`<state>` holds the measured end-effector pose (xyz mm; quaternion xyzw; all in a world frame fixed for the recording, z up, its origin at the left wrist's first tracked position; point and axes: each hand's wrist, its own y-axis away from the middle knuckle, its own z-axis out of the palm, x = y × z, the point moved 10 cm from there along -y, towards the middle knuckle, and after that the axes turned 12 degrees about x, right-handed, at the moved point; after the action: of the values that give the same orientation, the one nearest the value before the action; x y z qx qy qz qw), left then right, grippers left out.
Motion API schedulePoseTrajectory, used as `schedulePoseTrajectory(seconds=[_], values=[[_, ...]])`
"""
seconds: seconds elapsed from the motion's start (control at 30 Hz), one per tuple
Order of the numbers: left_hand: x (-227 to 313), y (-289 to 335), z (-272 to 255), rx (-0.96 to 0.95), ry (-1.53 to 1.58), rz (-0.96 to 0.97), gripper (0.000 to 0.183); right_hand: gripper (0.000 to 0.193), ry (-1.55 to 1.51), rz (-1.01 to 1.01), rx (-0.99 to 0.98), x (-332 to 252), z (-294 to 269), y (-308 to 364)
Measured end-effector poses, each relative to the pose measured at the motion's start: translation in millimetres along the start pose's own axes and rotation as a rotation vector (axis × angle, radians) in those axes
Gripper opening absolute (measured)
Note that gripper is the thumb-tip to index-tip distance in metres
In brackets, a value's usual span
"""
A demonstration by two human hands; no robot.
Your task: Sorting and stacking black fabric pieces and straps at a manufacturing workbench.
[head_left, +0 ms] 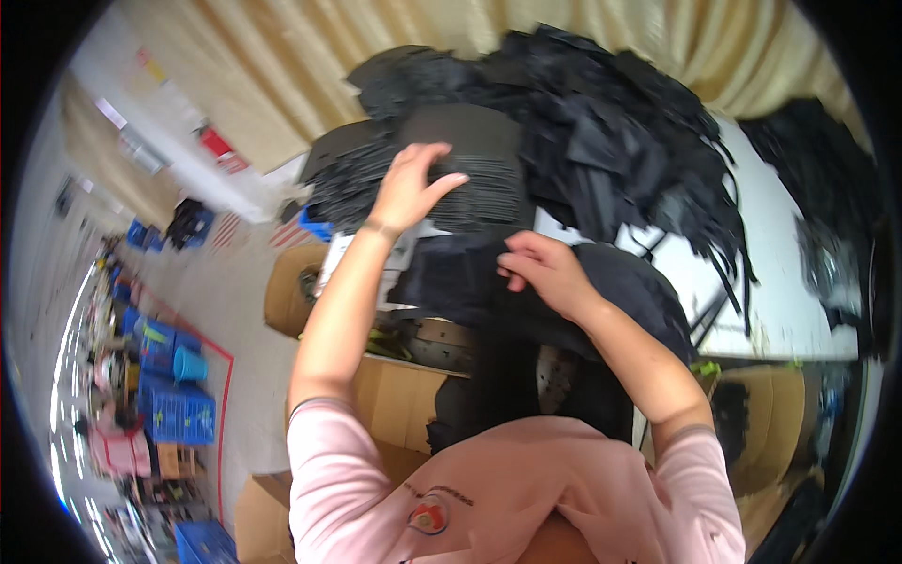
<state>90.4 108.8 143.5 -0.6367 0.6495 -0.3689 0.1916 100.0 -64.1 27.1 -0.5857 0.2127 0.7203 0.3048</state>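
Worktable (pixel 799 282) heaped with black pieces (pixel 601 132), left hand (pixel 409 188) spread on them, right hand (pixel 545 268) curled, beige curtain (pixel 310 56) behind.

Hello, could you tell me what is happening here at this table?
A person in a pink top works over a white table heaped with black cut pieces. The left hand rests fingers spread on a neat stack of black sheets. The right hand presses on a darker black fabric piece just below that stack. A big loose pile of black scraps lies behind. Cardboard boxes stand under the table edge, and blue crates stand on the floor to the left.
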Motion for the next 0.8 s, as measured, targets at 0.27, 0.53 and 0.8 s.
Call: schedulePoseTrajectory(seconds=[0.27, 0.53, 0.8], values=[[-98, -9, 90, -0.498, -0.433, -0.167, 0.068, 0.006, 0.140, -0.005, 0.062, 6, -33, 21], [-78, -19, 63, -0.362, -0.167, -0.168, 0.040, 0.004, 0.161, 0.050, 0.031, 28, -32, 18], [79, 12, -29, 0.203, 0.685, -0.196, 0.039, 0.006, 0.086, -0.313, 0.355, -43, -52, 11]])
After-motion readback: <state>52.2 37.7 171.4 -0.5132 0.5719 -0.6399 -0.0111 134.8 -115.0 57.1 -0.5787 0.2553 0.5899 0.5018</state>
